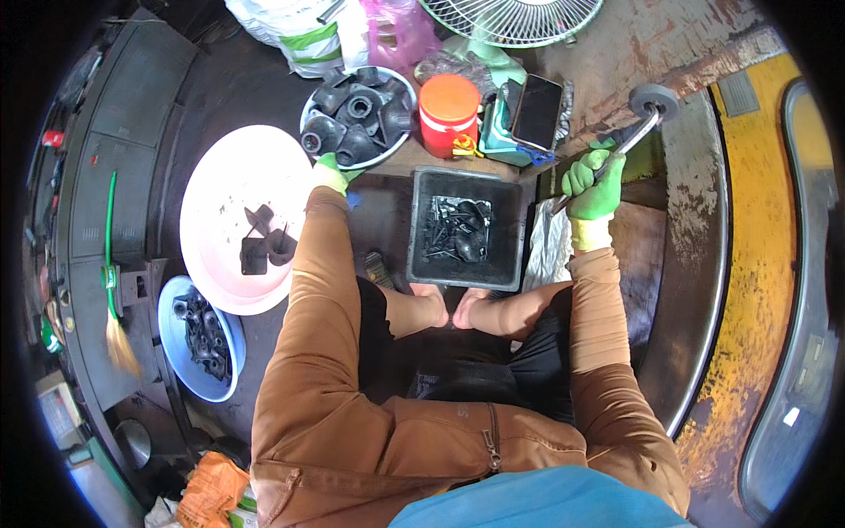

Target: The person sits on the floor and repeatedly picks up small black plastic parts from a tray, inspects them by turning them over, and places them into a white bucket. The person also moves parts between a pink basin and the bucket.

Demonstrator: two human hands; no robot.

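My left hand (331, 176), in a green and pale yellow glove, is between the pink basin (201, 255) and the white basin (408, 95) of black rubber boot-like parts (359, 110). Most of its fingers are hidden, so I cannot tell what it grips. Several black rubber pieces (268, 238) lie in the pink basin. My right hand (593, 187), gloved alike, is wrapped round a metal rod (630, 141) with a thick grey disc (656, 103) at its upper end. Below, between both arms, a black square tub (422, 264) holds dark scraps (469, 238).
A red jug with an orange lid (449, 97) and a phone (537, 110) on a teal box stand ahead, below a fan (515, 18). At left are a blue basin (236, 343) of black parts and a broom (119, 343). A yellow machine panel (748, 264) borders the right.
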